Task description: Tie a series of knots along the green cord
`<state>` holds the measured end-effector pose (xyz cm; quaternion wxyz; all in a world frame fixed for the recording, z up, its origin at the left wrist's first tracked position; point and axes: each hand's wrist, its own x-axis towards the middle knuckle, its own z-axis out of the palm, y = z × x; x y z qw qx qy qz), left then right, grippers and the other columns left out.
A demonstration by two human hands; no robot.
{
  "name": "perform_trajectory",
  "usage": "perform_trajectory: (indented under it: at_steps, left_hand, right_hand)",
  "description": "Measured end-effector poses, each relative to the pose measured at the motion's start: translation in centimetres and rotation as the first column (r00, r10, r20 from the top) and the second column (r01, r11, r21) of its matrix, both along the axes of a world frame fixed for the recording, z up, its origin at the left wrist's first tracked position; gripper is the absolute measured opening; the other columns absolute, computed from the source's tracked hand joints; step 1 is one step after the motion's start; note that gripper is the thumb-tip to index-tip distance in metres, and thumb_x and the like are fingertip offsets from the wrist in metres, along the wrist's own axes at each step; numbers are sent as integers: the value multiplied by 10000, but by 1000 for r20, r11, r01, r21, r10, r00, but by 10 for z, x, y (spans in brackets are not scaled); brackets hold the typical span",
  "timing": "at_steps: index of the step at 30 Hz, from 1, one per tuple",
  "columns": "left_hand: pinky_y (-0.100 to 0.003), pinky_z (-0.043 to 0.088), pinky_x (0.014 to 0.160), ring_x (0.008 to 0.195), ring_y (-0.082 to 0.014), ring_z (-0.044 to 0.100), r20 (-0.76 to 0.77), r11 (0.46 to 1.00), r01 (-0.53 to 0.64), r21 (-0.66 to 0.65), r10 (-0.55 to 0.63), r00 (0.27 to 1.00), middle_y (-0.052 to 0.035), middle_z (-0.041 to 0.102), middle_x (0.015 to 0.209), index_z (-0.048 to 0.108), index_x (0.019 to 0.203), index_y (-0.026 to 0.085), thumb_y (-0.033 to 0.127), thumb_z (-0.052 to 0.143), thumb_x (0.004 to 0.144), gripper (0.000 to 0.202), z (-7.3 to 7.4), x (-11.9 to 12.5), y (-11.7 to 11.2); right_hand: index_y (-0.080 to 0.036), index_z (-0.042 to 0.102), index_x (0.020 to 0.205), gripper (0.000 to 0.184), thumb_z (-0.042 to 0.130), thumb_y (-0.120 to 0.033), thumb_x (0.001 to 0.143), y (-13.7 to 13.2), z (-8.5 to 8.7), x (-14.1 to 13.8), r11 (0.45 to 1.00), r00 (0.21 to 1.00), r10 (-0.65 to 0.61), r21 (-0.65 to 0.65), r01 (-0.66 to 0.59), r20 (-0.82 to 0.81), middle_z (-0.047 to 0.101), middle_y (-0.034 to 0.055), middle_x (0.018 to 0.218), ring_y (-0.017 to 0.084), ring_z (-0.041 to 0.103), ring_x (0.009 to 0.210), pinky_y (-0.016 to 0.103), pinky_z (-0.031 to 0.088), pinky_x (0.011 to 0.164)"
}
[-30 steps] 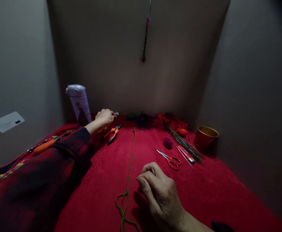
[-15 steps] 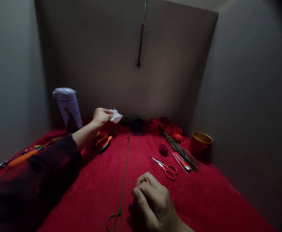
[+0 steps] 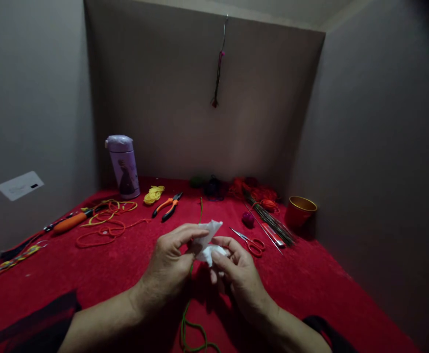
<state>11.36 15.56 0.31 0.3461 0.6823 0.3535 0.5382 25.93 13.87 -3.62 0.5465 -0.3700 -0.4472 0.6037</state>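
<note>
Between my two hands is a crumpled white tissue [image 3: 210, 234], raised over the red cloth. My left hand [image 3: 171, 260] pinches its left side with thumb and fingers. My right hand [image 3: 241, 272] grips the lower right part, thumb on top. Under the hands runs a green braided cord [image 3: 186, 318], its loose loop near the front edge and its thin far end showing beyond the tissue. The middle of the cord is partly hidden by my hands. Scissors with red handles [image 3: 253, 245] lie just right of my right hand.
Pliers [image 3: 167, 206], yellow yarn [image 3: 154, 194] and a purple bottle [image 3: 125, 166] stand or lie at back left. An orange-handled tool [image 3: 69, 223] and red cord [image 3: 104, 234] are left. Rightward are a purple yarn ball [image 3: 248, 219], thin sticks [image 3: 273, 220] and a red cup [image 3: 299, 213].
My left hand has come back from the far left with the tissue. My right hand, closed and apart from the tissue before, now grips it too. The green cord's near loop has shifted.
</note>
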Motion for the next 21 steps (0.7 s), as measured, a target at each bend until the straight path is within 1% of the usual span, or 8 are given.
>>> perform_trajectory:
  at_steps: [4, 6, 8, 11, 15, 17, 19, 21]
  left_hand:
    - [-261, 495, 747, 849, -173, 632, 168, 984, -29, -178, 60, 984, -37, 699, 918, 707, 879, 180, 93, 643, 653, 251, -11, -5, 3]
    - [-261, 500, 718, 813, -173, 637, 256, 959, -7, -282, 82, 963, -37, 703, 884, 689, 922, 168, 136, 670, 642, 283, -14, -7, 5]
    - [-249, 498, 719, 827, -166, 634, 319, 945, 20, -325, 90, 943, -39, 699, 910, 663, 970, 162, 153, 676, 641, 330, -15, -9, 6]
    - [-216, 491, 689, 818, -140, 622, 361, 950, 9, -312, 109, 926, -37, 678, 936, 598, 1056, 155, 138, 678, 629, 434, -12, -10, 6]
    - [-218, 486, 664, 745, -125, 613, 353, 952, -12, -307, 126, 927, -16, 652, 828, 466, 1176, 143, 125, 671, 627, 586, -11, -13, 8]
    - [-224, 485, 671, 749, -128, 611, 336, 954, -10, -300, 115, 935, -15, 640, 816, 455, 1158, 135, 123, 656, 641, 555, -13, -14, 10]
    - [-234, 485, 677, 761, -132, 608, 292, 962, -15, -272, 98, 952, -14, 627, 816, 460, 1141, 141, 120, 625, 678, 492, -15, -15, 10]
    - [-244, 482, 702, 793, -133, 602, 193, 983, -54, -173, 88, 977, -15, 622, 846, 479, 1137, 166, 104, 582, 725, 429, -18, -16, 7]
  right_hand:
    - [-172, 520, 936, 320, 667, -332, 701, 0, -1, 1, 994, 993, -112, 1, 112, 29, 561, -35, 611, 62, 431, 406, 164, 316, 379]
    - [-161, 545, 891, 272, 658, -308, 692, 2, -2, 1, 992, 989, -123, 15, 122, 84, 559, -31, 611, 66, 443, 423, 170, 321, 392]
    - [-149, 562, 847, 227, 642, -299, 696, 3, -2, 1, 993, 984, -114, 21, 112, 137, 543, -34, 567, 70, 441, 427, 174, 319, 402]
    - [-149, 569, 811, 207, 643, -305, 697, 2, 0, 1, 992, 980, -122, 29, 119, 156, 541, -30, 557, 76, 444, 451, 176, 315, 414]
    - [-144, 578, 760, 257, 645, -389, 725, -1, 1, 3, 993, 977, -114, 54, 106, 180, 530, -27, 576, 67, 413, 449, 180, 305, 413]
    - [-138, 571, 718, 295, 639, -425, 739, -1, -1, 4, 994, 976, -106, 57, 97, 192, 504, -32, 545, 62, 392, 440, 181, 292, 409]
    - [-141, 558, 722, 290, 681, -404, 709, 1, -4, 5, 993, 983, -107, 67, 97, 150, 527, -25, 577, 68, 424, 475, 179, 312, 432]
    - [-154, 551, 801, 303, 726, -364, 670, 2, -6, 5, 995, 992, -82, 63, 76, 94, 560, -18, 630, 83, 465, 513, 184, 342, 454]
